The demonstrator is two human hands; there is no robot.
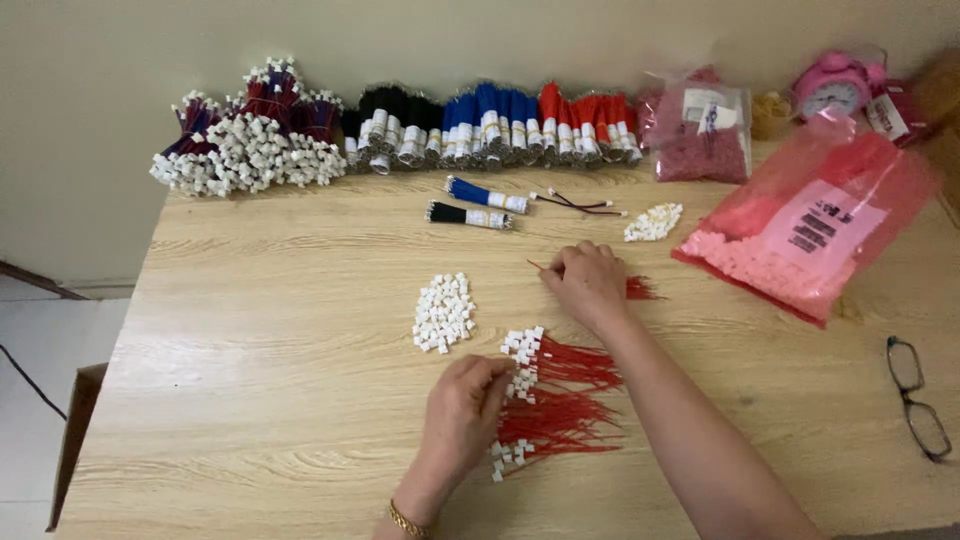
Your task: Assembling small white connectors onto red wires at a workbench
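Two bare hands are recorded over a light wooden desk (250,400). The left hand (462,405), a gold bracelet (408,521) at its wrist, is laid on the near pile of red wires (560,410) fitted with small white connectors; its fingers (497,378) are curled down onto the connector ends, though whether one is pinched cannot be told. The right hand (588,283) is set farther off, right of centre, fingers closed around a thin red wire (538,266) whose tip protrudes to the left; a small tuft of loose red wires (642,289) is seen just to its right.

A heap of loose white connectors (444,312) is placed between the hands, slightly left. A smaller heap of white connectors (653,222) is found farther back, right of centre.

Along the far edge are ranged: finished wire bundles with white connectors (250,150) at left, then black, blue and red wire bundles (490,125). Two separate bundles, one blue (487,195) and one black (468,214), are laid just in front.

At right are listed a large pink bag of white connectors (800,230), a smaller clear bag of red parts (700,130), a pink alarm clock (835,85), and spectacles (918,397) near the right edge.
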